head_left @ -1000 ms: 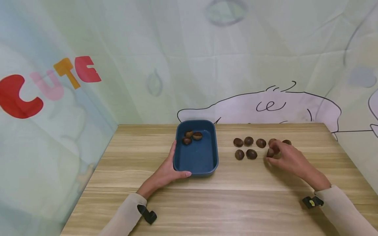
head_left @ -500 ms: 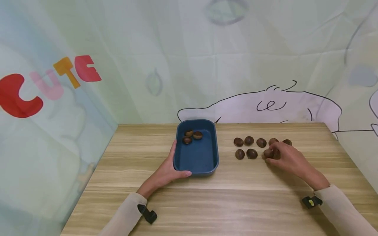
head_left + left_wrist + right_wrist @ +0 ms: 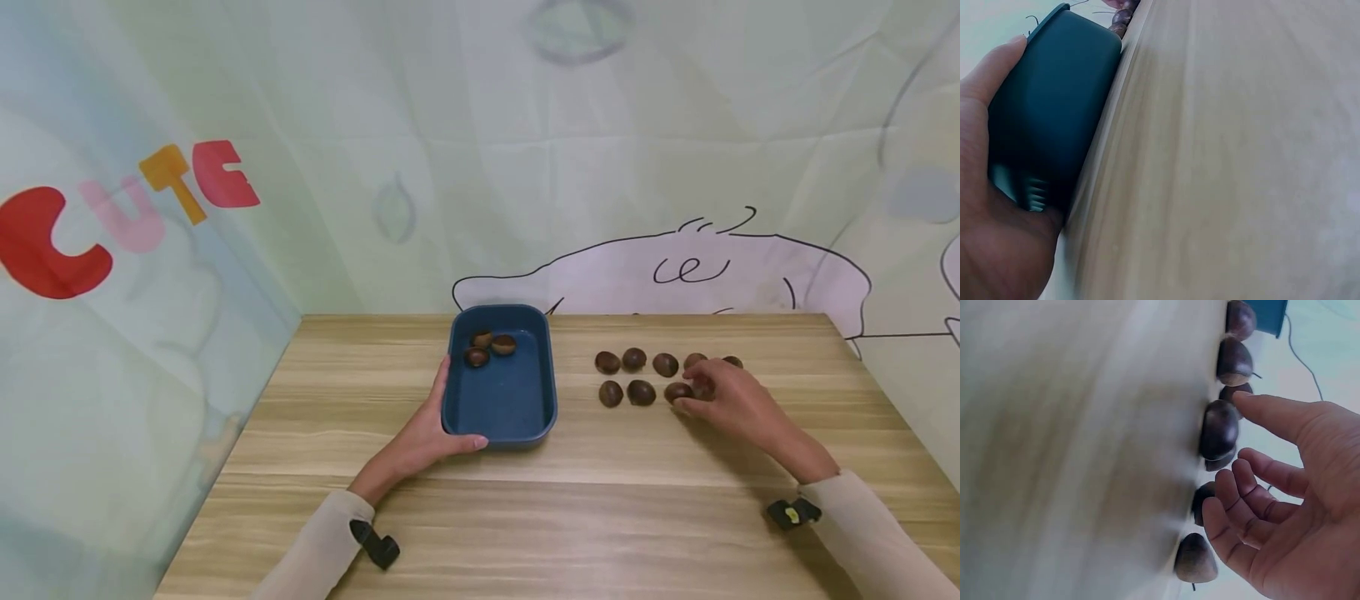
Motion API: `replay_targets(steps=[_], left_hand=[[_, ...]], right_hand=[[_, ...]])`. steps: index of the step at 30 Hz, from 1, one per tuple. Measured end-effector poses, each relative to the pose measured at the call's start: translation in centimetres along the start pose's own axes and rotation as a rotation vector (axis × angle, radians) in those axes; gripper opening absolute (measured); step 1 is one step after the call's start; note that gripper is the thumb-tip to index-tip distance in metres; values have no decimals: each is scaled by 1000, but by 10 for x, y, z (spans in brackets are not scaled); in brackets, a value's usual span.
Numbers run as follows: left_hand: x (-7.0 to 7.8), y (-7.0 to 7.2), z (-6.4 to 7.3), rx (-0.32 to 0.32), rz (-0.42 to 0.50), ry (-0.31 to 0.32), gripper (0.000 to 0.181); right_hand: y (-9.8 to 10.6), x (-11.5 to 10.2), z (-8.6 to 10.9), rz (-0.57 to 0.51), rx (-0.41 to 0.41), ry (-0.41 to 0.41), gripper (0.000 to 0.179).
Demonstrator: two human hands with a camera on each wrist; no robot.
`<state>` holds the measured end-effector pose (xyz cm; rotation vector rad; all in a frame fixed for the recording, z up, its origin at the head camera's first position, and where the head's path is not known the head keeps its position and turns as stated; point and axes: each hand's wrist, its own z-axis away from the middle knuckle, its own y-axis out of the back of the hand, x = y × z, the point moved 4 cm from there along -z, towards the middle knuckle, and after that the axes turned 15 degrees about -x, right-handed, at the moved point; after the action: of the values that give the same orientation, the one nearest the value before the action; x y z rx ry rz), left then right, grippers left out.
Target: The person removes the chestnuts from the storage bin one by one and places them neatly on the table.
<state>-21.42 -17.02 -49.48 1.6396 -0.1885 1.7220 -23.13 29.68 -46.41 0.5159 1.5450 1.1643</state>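
Note:
A blue rectangular tray point(image 3: 502, 400) with three brown chestnuts point(image 3: 503, 344) in its far left part stands on the table. My left hand point(image 3: 420, 437) holds its near left corner, thumb along the near end and fingers along the left side. At the right, more chestnuts point(image 3: 641, 392) lie in two rows. Over the near row is my right hand point(image 3: 738, 408), thumb and fingers spread apart beside one chestnut point(image 3: 1219, 431) that rests on the table. The right wrist view shows the fingers loosely bent and not gripping it. The hand partly covers chestnuts behind it.
The wooden table point(image 3: 525, 525) meets a printed cloth backdrop point(image 3: 420, 167) at its far edge. Wood surface separates the tray from the chestnut rows. Each sleeve has a black device point(image 3: 373, 546) strapped at the wrist.
The chestnut between my right thumb and fingers has shifted slightly left and settled in line with the near row; the fingers have let go of it. My left hand and the tray stay put.

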Motion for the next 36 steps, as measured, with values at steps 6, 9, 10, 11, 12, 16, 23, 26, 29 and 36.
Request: replay_targets(steps=[6,9,10,11,12,16,23,26,29,36], left_hand=[[0,-1,0,2,7,-10,141],[1,-1,1,4,10,-10,140],[0,-1,1,5,11,-10,140],[0,-1,1,5,12,-11,140],[0,-1,1,5,14,-14,140],[0,0,1,5,14,-18,141],[1,0,1,9,8,-16,141],[0,0,1,10,6,-16,141],[-1,0,0,6,2,-13,141],[0,0,0,0,5,-15,141]], right_hand=[[9,-9,1,-72,38,27,28],[11,-14,-1,-104,56,22,32],[12,-16,-2,-114,58,20,33],[13,-18,-3,-122,61,21,34],[14,-20,-4,-128,64,25,34],[18,-29,-10,-127,73,54,31],[22,-45,-24,-131,50,88,32],[21,-52,-31,-151,24,104,34],[21,-59,-36,-164,3,119,34],[21,-76,-50,-140,-22,176,32]])
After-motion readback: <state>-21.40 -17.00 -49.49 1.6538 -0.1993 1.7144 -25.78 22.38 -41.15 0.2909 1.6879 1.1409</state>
